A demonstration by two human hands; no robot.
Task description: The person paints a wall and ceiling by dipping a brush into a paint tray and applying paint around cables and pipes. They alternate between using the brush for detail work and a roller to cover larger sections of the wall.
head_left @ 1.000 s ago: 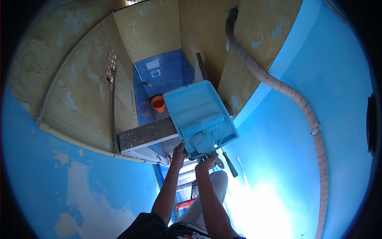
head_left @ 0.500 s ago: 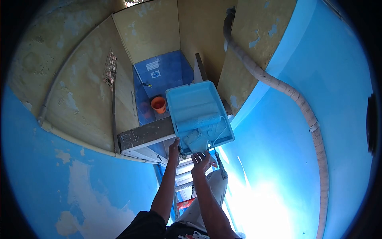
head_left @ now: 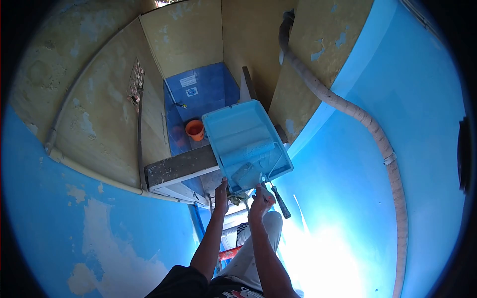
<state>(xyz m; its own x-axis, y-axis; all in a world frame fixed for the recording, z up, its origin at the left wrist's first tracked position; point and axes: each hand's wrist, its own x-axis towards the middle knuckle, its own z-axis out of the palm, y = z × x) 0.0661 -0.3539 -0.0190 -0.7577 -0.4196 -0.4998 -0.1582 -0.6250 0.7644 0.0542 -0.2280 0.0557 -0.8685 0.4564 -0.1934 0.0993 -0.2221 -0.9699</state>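
Note:
A light-blue paint tray (head_left: 238,124) sits tilted at the end of a ledge. Across it lies a paint roller (head_left: 248,152), coated in blue, its dark handle (head_left: 281,202) sticking out past the near right corner. A paintbrush (head_left: 243,172) rests with its wet bristles in the tray's near end. My left hand (head_left: 221,194) is closed on the tray's near left corner. At the near edge, my right hand (head_left: 258,203) is closed around the paintbrush's handle end, its fingers partly hidden. A greenish crumpled thing (head_left: 237,198) shows under the tray between my hands.
Under me is a ladder with a red part (head_left: 228,254). The worn ledge (head_left: 184,166) runs left from the tray. An orange bucket (head_left: 195,129) stands beyond it in a blue-tiled corner. A wrapped pipe (head_left: 348,107) runs down the right wall.
My right hand has shifted slightly right and closed at the paintbrush's handle. The roller handle has swung outward to the right. My left hand stays at the tray's corner, slightly lower.

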